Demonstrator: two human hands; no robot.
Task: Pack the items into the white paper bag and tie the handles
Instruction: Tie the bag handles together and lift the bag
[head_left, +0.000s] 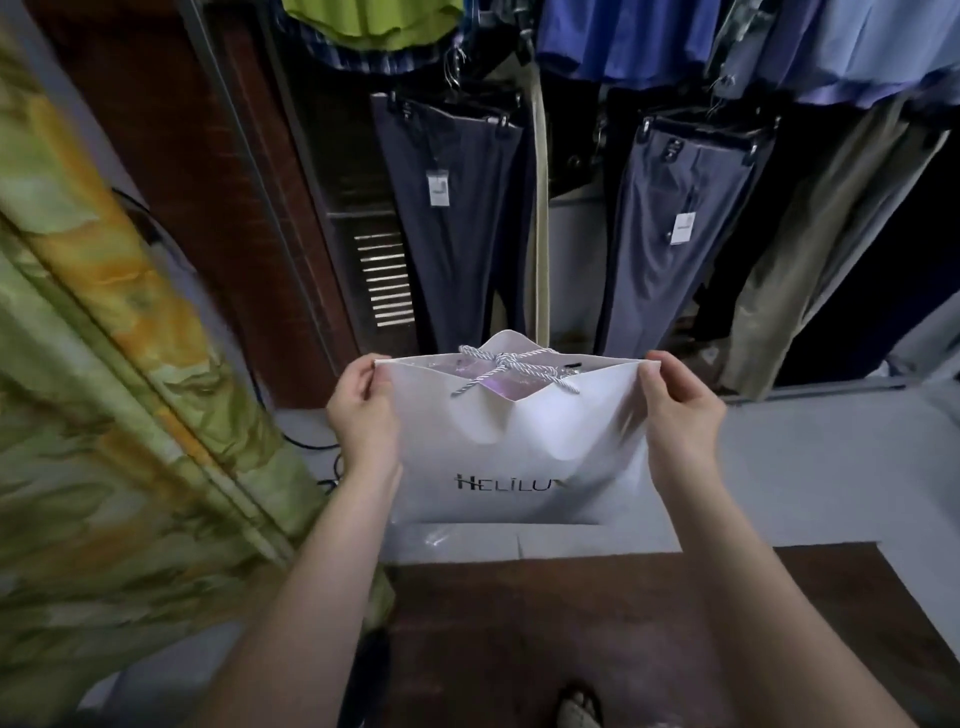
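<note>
A white paper bag (519, 457) with dark lettering hangs upright in front of me, above a brown wooden table (649, 623). My left hand (361, 402) pinches its top left corner. My right hand (680, 400) pinches the top right corner. The striped rope handles (506, 366) are knotted together across the bag's mouth. Something pinkish wrapped in clear plastic (467, 371) shows inside the opening.
Dark trousers with tags (457, 218) and blue shirts (623, 36) hang on a rack behind the bag. A green and orange curtain (104, 364) fills the left side. A dark wooden cabinet (249, 182) stands at the back left. A sandalled foot (579, 706) shows below.
</note>
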